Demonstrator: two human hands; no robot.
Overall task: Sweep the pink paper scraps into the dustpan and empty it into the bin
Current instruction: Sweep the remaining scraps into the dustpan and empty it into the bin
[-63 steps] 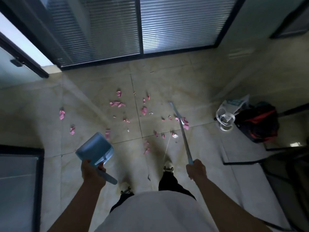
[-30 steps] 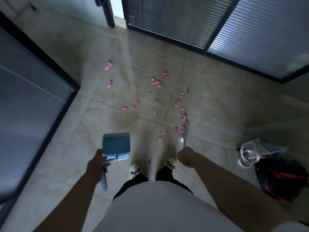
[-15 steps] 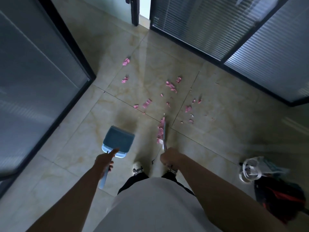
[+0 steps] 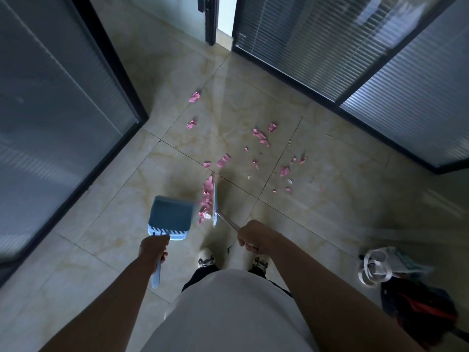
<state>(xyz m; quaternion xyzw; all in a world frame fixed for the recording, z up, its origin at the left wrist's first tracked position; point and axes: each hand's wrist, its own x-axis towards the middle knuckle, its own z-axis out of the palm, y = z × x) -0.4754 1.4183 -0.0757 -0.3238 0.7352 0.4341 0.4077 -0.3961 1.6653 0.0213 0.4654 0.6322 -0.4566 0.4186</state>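
left hand [image 4: 153, 250]: I've got it closed round the handle of the blue dustpan [image 4: 170, 216]; pan sits lower and flatter than 0.5 s ago, mouth facing away from me.
right hand [image 4: 253, 236]: fist closed on the broom handle [image 4: 227, 223]; broom head [image 4: 215, 204] edge-on, just right of the pan.
swept pile [image 4: 206, 201]: pink scraps bunched against the broom's left side, between broom and pan, closer to the pan than in the frame before; pan interior looks empty.
loose pink scraps [image 4: 261, 137]: scattered on the floor tiles [image 4: 317, 179] ahead; two scraps [image 4: 194, 97] lie toward the far-left door frame, same as before.
bin: can't see one.
bags: white bag [image 4: 380, 266] and dark backpack [image 4: 418, 308] at the floor's near-right edge.
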